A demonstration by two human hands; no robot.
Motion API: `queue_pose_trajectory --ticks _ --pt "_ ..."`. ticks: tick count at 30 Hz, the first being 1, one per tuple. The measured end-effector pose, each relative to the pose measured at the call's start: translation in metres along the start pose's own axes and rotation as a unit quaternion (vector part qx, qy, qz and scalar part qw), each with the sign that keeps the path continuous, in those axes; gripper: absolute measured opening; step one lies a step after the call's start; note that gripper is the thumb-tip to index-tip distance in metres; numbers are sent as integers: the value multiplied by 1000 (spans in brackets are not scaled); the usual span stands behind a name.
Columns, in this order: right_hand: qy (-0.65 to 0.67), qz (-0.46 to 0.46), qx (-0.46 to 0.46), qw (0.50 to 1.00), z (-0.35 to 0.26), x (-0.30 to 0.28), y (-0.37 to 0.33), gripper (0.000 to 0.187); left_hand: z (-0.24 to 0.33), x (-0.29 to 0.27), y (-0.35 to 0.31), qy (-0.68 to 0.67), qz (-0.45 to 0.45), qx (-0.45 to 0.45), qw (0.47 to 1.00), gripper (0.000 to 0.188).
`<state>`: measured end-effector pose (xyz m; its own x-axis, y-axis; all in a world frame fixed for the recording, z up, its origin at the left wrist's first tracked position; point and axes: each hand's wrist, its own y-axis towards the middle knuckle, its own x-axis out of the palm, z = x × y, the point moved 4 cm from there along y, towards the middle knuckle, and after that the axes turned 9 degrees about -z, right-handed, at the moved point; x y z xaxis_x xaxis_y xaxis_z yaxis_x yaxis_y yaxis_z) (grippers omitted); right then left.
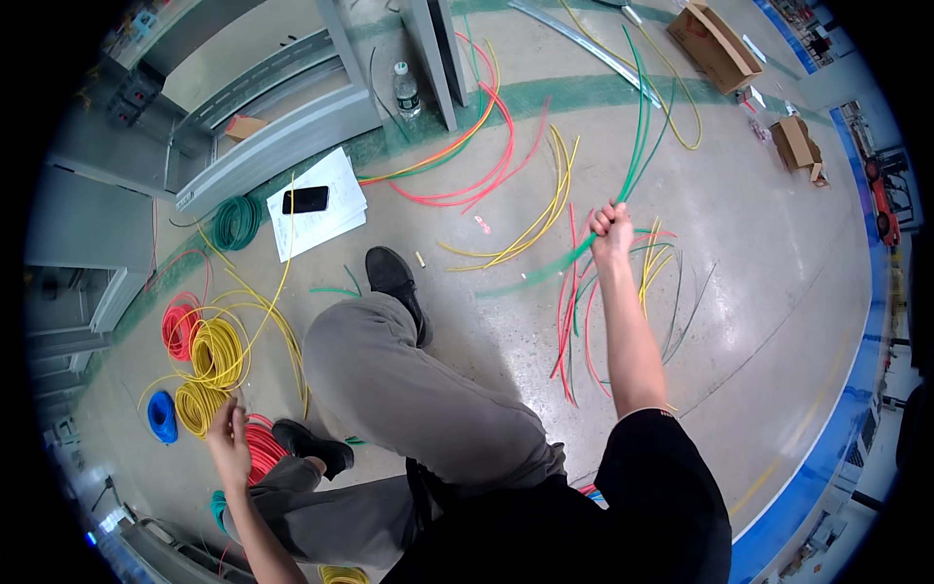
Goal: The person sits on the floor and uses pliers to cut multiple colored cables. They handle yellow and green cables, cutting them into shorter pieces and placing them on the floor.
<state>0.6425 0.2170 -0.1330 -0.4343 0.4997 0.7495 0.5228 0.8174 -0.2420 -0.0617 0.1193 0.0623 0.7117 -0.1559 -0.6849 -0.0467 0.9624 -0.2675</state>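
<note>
My right hand (pixel 612 232) is closed around a bunch of green wires (pixel 637 136). Their ends stick up beyond the fist, and the lower part is smeared by motion as it sweeps left over the floor. Below that fist lie loose cut lengths of red wire (pixel 561 331), with yellow and dark green ones beside them. On the left, my left hand (pixel 229 438) hovers by the yellow wire coils (pixel 197 407) and a red wire coil (pixel 265 452); its fingers look loosely extended, with nothing visible in them.
A blue coil (pixel 161 418), a smaller red coil (pixel 181 327) and a green coil (pixel 236 223) lie at left. A phone (pixel 305 200) rests on paper sheets (pixel 331 229) beside a grey metal cabinet (pixel 282 141). A water bottle (pixel 406 92) stands behind; cardboard boxes (pixel 715 47) sit far right.
</note>
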Motion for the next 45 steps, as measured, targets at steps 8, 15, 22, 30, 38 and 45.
queue_pose_trajectory --ticks 8,15,22,30,38,45 --pt "-166 229 241 928 172 -142 57 3 -37 -8 -27 123 -33 -77 989 22" --pt "-458 183 221 841 205 -140 53 6 -57 -9 -46 132 -56 -159 977 24" --pt "-826 314 58 464 180 -160 79 28 -57 46 7 104 -111 -89 984 22" --pt "-797 -77 65 596 262 -25 52 28 -123 197 31 93 -192 -161 964 26" --pt "-671 -231 214 671 307 -68 -38 25 -200 313 33 39 -99 -292 950 34" --pt "-621 -193 364 667 275 -79 -77 25 -142 377 18 306 16 -190 933 33"
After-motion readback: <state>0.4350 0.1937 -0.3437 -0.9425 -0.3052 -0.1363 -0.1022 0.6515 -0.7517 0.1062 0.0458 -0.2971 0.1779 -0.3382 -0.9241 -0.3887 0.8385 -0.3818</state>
